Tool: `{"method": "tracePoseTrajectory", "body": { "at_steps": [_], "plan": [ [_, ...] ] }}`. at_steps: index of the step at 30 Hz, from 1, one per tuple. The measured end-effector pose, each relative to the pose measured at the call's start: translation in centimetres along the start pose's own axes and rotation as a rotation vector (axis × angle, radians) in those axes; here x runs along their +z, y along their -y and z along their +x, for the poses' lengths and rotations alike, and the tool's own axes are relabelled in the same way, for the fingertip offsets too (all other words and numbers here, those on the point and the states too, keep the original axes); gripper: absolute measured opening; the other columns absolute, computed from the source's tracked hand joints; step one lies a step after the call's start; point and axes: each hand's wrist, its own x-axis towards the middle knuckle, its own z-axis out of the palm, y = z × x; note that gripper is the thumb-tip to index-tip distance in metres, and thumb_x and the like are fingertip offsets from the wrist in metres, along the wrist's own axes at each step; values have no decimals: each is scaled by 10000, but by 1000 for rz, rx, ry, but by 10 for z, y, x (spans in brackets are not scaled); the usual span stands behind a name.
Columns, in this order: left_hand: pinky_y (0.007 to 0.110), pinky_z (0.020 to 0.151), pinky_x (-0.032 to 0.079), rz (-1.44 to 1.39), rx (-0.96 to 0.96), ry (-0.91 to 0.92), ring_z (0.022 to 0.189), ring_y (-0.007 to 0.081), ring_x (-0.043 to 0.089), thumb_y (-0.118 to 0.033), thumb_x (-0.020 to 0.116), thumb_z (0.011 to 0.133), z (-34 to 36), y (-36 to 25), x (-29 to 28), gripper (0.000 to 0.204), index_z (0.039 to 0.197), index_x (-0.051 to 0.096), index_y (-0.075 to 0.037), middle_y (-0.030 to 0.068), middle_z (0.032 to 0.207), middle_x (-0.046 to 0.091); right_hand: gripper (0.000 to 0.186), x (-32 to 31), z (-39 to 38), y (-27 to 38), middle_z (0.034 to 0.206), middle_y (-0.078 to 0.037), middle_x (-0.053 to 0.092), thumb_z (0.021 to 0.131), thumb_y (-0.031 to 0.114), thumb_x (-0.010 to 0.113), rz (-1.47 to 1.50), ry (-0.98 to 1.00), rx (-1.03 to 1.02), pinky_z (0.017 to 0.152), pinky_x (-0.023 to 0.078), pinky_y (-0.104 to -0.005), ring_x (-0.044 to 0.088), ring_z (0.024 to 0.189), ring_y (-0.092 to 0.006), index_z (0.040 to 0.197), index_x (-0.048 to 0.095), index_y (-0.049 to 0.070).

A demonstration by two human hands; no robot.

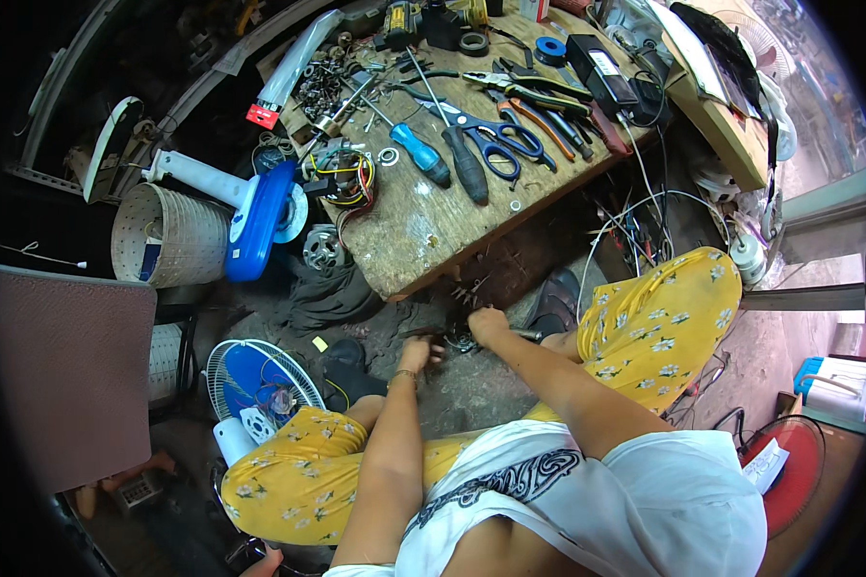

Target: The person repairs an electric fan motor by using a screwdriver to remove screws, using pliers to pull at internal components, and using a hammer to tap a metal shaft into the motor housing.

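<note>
Both of my hands are low, beneath the front edge of the wooden workbench (409,240). My left hand (418,356) has its fingers curled; what they hold, if anything, is too dark and small to name. To its right, my right hand (489,327) is closed in a fist, its grip hidden from above. Between and just beyond the hands lie small metal pieces (460,343) on the dirty floor. A short metal cylinder (526,335) shows beside my right hand, near my shoe; whether the hand touches it I cannot tell.
On the bench lie blue-handled scissors (500,144), screwdrivers (419,154), pliers (529,85), loose screws (327,87) and a wired motor (342,178). A caged fan (260,348) stands left of my legs. A blue-and-white fan stand (260,221) leans by a woven basket (149,213).
</note>
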Motion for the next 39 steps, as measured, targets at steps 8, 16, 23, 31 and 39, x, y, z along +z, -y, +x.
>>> {"method": "tracePoseTrajectory", "body": {
  "at_steps": [8, 16, 23, 31, 39],
  "plan": [
    [411, 771, 583, 1089, 11, -636, 933, 402, 684, -87, 630, 851, 6, -19, -22, 470, 1274, 488, 62, 360, 1398, 385, 187, -36, -12, -4, 933, -164, 718, 810, 103, 568, -71, 45, -140, 723, 567, -414, 707, 886, -310, 893, 730, 59],
    [387, 811, 580, 1267, -71, -531, 972, 368, 684, -90, 501, 946, -7, -40, -38, 366, 1284, 527, 50, 318, 1418, 402, 219, -197, -89, -32, 885, -167, 706, 852, 140, 555, -143, 21, -490, 717, 565, -429, 704, 852, -321, 1017, 661, 42],
    [385, 845, 564, 1387, -100, -444, 1008, 310, 686, -142, 483, 965, -8, -25, -39, 333, 1215, 612, 35, 284, 1243, 589, 236, -240, -124, -25, 896, -173, 708, 836, 136, 572, -115, -130, -536, 699, 568, -431, 705, 848, -318, 1031, 656, 34],
    [389, 776, 572, 1385, -3, -633, 945, 307, 701, -178, 537, 932, 7, -6, -68, 303, 1153, 603, 19, 244, 1027, 681, 265, -244, -127, -17, 868, -189, 697, 785, 99, 603, 59, -31, -466, 693, 554, -457, 691, 831, -360, 1039, 647, 36],
    [415, 783, 563, 1577, 181, -280, 908, 331, 699, -109, 571, 843, -10, -28, -78, 204, 994, 688, -38, 185, 966, 706, 330, -231, -98, -25, 857, -213, 687, 753, 39, 617, 77, 10, -390, 681, 542, -454, 686, 826, -362, 1082, 629, 28]
  ]
}}
